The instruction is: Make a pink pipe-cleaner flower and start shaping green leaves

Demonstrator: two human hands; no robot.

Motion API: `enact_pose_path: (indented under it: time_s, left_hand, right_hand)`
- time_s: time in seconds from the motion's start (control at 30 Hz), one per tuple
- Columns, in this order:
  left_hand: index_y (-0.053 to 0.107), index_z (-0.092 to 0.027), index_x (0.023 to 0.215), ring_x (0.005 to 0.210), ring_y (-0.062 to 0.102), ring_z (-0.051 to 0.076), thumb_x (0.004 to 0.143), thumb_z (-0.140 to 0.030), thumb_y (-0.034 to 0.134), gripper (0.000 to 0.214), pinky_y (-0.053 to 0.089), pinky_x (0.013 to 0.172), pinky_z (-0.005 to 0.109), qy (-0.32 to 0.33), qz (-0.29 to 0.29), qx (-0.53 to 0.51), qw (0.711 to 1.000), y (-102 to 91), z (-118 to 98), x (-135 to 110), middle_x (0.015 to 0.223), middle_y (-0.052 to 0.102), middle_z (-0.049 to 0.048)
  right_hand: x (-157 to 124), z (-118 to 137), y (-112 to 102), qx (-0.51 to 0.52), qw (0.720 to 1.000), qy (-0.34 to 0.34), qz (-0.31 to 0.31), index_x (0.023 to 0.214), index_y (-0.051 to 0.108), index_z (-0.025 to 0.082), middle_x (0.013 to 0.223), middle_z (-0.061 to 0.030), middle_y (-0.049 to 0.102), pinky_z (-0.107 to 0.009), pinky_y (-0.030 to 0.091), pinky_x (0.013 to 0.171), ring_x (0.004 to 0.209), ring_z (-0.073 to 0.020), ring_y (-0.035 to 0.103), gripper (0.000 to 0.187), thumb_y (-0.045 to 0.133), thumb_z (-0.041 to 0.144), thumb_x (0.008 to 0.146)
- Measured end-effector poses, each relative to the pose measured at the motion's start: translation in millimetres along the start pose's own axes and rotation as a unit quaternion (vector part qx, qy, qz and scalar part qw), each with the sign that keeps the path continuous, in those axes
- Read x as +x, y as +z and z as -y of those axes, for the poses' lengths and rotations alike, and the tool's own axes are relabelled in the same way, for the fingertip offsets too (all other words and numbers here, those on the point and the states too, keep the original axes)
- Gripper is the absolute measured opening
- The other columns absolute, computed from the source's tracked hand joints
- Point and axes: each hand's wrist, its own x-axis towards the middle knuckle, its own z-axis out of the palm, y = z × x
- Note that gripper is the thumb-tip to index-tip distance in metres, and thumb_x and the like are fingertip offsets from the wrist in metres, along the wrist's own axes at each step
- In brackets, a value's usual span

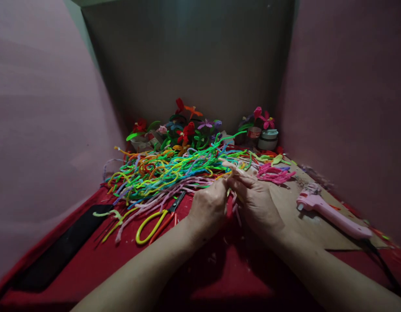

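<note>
My left hand (209, 201) and my right hand (257, 201) meet in front of the pile, fingers closed and fingertips together. Between them is a pale pipe cleaner (227, 164), mostly covered by the fingers, so its shape is unclear. Just beyond, a big tangled heap of pipe cleaners (161, 169) in green, yellow, blue, orange and pink spreads over the red cloth (200, 264). Scissors (153, 225) with yellow and orange handles lie left of my left hand. A bundle of hot pink pipe cleaners (275, 173) rests beyond my right hand.
At right, a pink glue gun (333, 212) with a black cord lies on a cardboard sheet (294, 229). A black flat object (64, 247) is at left. Finished pipe-cleaner flowers (187, 130) and a small lidded jar (268, 139) stand at the back. Walls close in both sides.
</note>
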Motion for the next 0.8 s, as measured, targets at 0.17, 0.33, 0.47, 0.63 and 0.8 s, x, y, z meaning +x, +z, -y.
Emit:
enact_pose_path:
  time_s: [0.17,0.33,0.47,0.63,0.8]
  left_hand:
    - [0.049,-0.018,0.07,0.051,0.04,0.011,0.084,-0.017,0.038,0.017,0.029,0.053,0.024,-0.083,-0.052,-0.182,0.978,-6.9,-3.0,3.4,0.057,0.046,-0.0019]
    - [0.042,-0.019,0.063,0.041,0.034,0.007,0.085,-0.033,0.043,0.026,0.028,0.044,0.02,-0.184,-0.003,-0.419,0.889,-11.0,-7.8,6.0,0.05,0.037,-0.0063]
    - [0.044,-0.019,0.069,0.031,0.027,0.004,0.082,-0.042,0.046,0.027,0.028,0.033,0.018,-0.226,0.052,-0.579,0.782,-12.5,-10.5,6.7,0.046,0.03,-0.0094]
    - [0.047,-0.018,0.076,0.032,0.024,0.003,0.079,-0.039,0.053,0.023,0.031,0.03,0.016,-0.227,0.088,-0.695,0.677,-15.1,-6.3,7.1,0.048,0.031,-0.01]
    - [0.047,-0.02,0.082,0.032,0.017,0.003,0.08,-0.033,0.053,0.015,0.027,0.03,0.014,-0.227,0.17,-0.74,0.609,-13.1,4.7,9.4,0.047,0.03,-0.0109]
  right_hand:
    - [0.3,1.8,2.4,0.013,1.0,-0.009,0.02,0.086,0.068,0.024,0.084,-0.0002,0.062,-0.032,0.043,0.077,0.079,-0.0148,0.054,0.016,0.064,0.022,0.071]
    - [2.2,-0.3,-4.7,-0.013,0.999,0.001,0.029,0.081,0.067,0.023,0.08,-0.0007,0.061,-0.028,0.044,0.064,0.07,-0.014,0.052,0.012,0.058,0.028,0.075]
    - [4.3,-14.8,-10.3,0.049,0.995,0.076,0.05,0.08,0.063,0.019,0.064,0.0007,0.055,-0.024,0.037,0.048,0.051,-0.0099,0.042,0.018,0.056,0.035,0.077]
    - [7.3,-20.8,-8.3,0.191,0.963,0.175,0.072,0.092,0.058,0.025,0.06,0.0058,0.05,-0.019,0.024,0.04,0.044,-0.0071,0.036,0.023,0.063,0.032,0.071]
    - [6.6,-4.9,-5.8,0.219,0.961,0.144,0.092,0.09,0.061,0.023,0.052,0.0073,0.041,-0.018,0.023,0.038,0.042,-0.0059,0.03,0.021,0.064,0.026,0.07]
